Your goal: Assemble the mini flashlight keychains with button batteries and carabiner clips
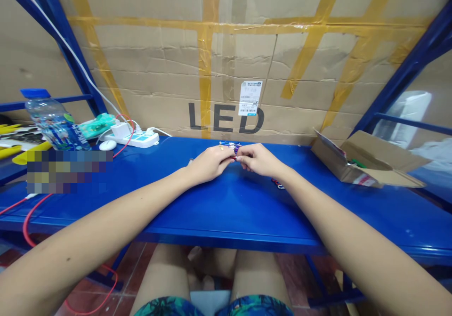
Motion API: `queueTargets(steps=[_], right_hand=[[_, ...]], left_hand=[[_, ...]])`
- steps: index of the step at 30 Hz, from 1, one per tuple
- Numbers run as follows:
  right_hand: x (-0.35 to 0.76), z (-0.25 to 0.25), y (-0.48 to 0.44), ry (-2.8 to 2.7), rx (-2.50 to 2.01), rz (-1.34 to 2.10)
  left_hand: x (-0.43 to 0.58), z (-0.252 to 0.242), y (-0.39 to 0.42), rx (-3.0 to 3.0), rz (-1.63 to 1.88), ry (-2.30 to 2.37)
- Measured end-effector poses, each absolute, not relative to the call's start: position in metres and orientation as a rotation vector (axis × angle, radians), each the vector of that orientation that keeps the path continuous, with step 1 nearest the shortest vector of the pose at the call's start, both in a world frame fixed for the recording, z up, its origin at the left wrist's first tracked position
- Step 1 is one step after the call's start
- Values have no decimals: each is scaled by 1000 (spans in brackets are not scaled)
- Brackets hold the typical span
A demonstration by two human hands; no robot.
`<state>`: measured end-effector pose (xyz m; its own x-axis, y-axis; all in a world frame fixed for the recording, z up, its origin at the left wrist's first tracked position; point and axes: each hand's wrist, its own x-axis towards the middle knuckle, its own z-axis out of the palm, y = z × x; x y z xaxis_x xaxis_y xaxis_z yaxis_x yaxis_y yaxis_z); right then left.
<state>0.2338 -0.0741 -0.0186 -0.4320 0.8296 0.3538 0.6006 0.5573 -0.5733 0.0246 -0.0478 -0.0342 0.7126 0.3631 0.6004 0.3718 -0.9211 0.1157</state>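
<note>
Both my hands meet over the far middle of the blue metal shelf [226,207]. My left hand [210,163] and my right hand [259,159] are closed in a pinch on a small red and blue item [234,156] held between their fingertips; it is too small to name. Just behind the hands lies a little bundle of thin blue and red pieces [230,144] on the shelf. Another small red and blue piece [278,184] lies under my right wrist.
An open cardboard box [367,163] sits at the right. At the left stand a water bottle [52,120], a white power strip [136,138] with plugs and a red cable [26,222]. A taped cardboard wall marked LED [226,118] closes the back.
</note>
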Motion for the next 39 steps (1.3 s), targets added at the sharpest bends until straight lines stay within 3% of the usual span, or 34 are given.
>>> queueTargets(steps=[19,39], right_hand=[[234,-19,-74,-2156,-1106,485],[226,-19,-78,-2130,-1130,395]], left_hand=[[25,-37,-46,-2776,-1084,-544],[24,-25,-51,-2875,-999,-857]])
